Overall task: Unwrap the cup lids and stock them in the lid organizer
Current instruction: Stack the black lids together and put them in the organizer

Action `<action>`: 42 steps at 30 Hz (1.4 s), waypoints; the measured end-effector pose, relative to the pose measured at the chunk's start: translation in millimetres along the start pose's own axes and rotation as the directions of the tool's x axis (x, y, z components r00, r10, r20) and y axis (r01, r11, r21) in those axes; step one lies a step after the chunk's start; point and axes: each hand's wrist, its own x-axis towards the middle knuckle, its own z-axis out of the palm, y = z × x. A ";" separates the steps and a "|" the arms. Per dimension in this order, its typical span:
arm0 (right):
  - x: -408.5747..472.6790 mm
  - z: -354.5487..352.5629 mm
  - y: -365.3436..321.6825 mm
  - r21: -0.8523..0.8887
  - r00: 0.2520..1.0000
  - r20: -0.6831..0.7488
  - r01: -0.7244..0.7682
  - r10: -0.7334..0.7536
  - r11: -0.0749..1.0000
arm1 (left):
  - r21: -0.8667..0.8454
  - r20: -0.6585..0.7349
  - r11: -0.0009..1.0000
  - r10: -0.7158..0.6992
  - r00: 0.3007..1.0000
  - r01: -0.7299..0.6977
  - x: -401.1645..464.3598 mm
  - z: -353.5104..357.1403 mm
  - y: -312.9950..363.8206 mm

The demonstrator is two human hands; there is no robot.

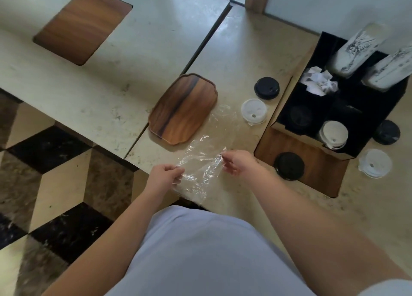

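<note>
Both hands, left hand [166,175] and right hand [236,162], pinch the empty plastic wrap [200,162] between them. Loose lids [254,112] wait beyond the right hand beside the organizer [296,129]; stocking them looks next.

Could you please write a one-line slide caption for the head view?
Both hands, left hand and right hand, pinch clear plastic wrap beside the lid organizer.

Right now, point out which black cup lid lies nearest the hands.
The black cup lid on the inset wooden panel before the organizer; the other two black lids lie farther away.
</note>
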 end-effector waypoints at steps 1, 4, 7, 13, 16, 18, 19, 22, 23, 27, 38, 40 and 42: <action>1.1 4.6 0.3 -0.006 1.000 -0.007 0.000 0.000 1.000 | -0.009 -0.010 1.000 -0.007 1.000 0.007 1.8 -0.5 -2.1; 3.2 11.9 0.4 0.004 1.000 -0.008 0.009 -0.009 1.000 | -0.022 -0.039 1.000 -0.020 0.999 0.019 5.5 -0.4 -1.2; 1.7 7.3 2.7 0.020 1.000 0.006 0.012 -0.012 1.000 | 0.068 -0.136 0.997 -0.013 0.991 0.022 0.2 2.8 9.3; -17.0 -63.0 26.7 -0.027 0.980 -0.151 0.128 -0.131 0.991 | 0.660 -0.158 0.585 0.722 0.674 -0.471 -34.8 30.3 50.1; -31.9 -114.9 35.7 -0.213 0.915 -0.277 0.239 -0.293 0.948 | 0.586 0.083 0.405 0.831 0.550 -0.701 -52.6 71.3 72.1; -38.4 -142.0 35.6 -0.346 0.827 -0.380 0.289 -0.415 0.893 | 0.554 0.289 0.352 0.769 0.570 -0.755 -60.4 106.2 79.1; -39.5 -153.2 34.8 -0.389 0.784 -0.416 0.304 -0.460 0.870 | 0.573 0.381 0.334 0.700 0.604 -0.748 -61.8 125.6 79.6; -36.0 -181.8 33.3 -0.448 0.731 -0.465 0.292 -0.500 0.845 | 0.662 0.476 0.390 0.441 0.761 -0.640 -57.7 179.0 76.7; -33.5 -189.4 33.4 -0.460 0.738 -0.465 0.271 -0.489 0.846 | 0.679 0.464 0.447 0.354 0.812 -0.582 -54.5 193.4 76.0; -21.4 -208.6 37.9 -0.421 0.830 -0.405 0.202 -0.382 0.884 | 0.496 0.332 0.834 0.077 0.940 -0.243 -42.8 236.3 76.6; -2.2 -213.4 41.8 -0.338 0.870 -0.362 0.213 -0.335 0.917 | 0.378 0.169 0.919 0.052 0.984 -0.114 -48.3 296.6 83.7; -2.8 -214.1 44.5 -0.334 0.865 -0.360 0.230 -0.349 0.914 | 0.375 0.140 0.922 0.048 0.989 -0.098 -53.2 302.8 84.8; -6.9 -214.3 48.2 -0.345 0.846 -0.354 0.279 -0.399 0.896 | 0.372 0.098 0.923 0.070 0.993 -0.101 -58.8 307.4 85.3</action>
